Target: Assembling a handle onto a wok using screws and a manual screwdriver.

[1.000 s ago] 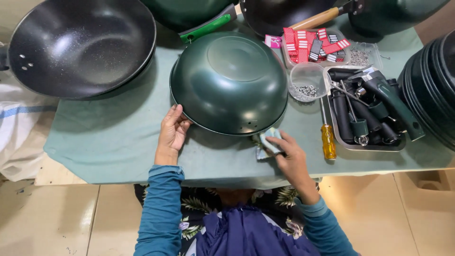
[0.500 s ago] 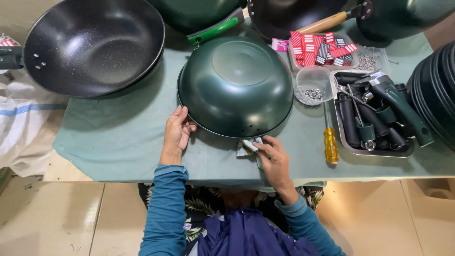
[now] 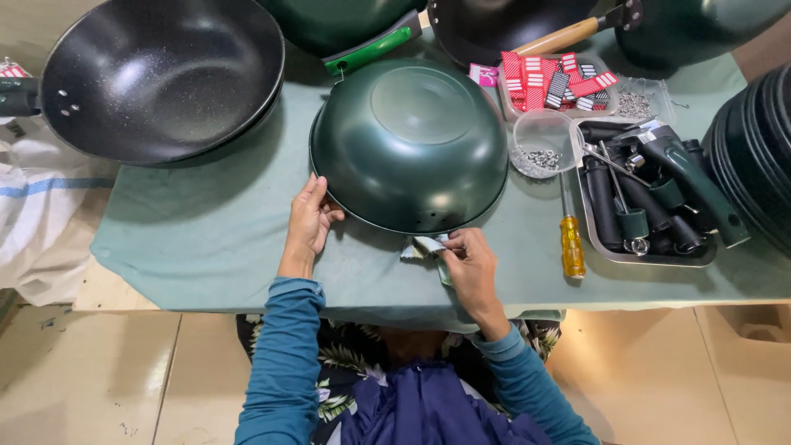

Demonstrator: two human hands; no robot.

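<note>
Head view: dark green round metal wok (image 3: pixel 409 144) lies upside down at the middle of the pale green cloth-covered table (image 3: pixel 206 239), its flat base facing up and its rim down on the cloth. Being round, it shows no long axis; two small holes in its wall face six o'clock, toward the person. Left hand (image 3: pixel 308 224) rests at the wok's seven o'clock, fingers curled against the rim and touching it, not closed round anything. Right hand (image 3: pixel 470 268) sits at the wok's six o'clock, just below the rim, its fingers pinched together on a small crumpled pale cloth (image 3: pixel 422 246) that touches the wok's edge.

At the wok's ten o'clock lies a large black speckled non-stick wok (image 3: pixel 161 74), open side up, apart from it. At three o'clock a yellow-handled screwdriver (image 3: pixel 571 243) lies with its long axis running twelve to six, blade end toward twelve. Just beyond it a shallow steel tray of black and green pan handles (image 3: pixel 651 202) stands near the table's right side. At two o'clock a clear plastic tub of small screws (image 3: pixel 540 148) sits just beside the wok, and above it a tray of red and white labels (image 3: pixel 552 78).
</note>
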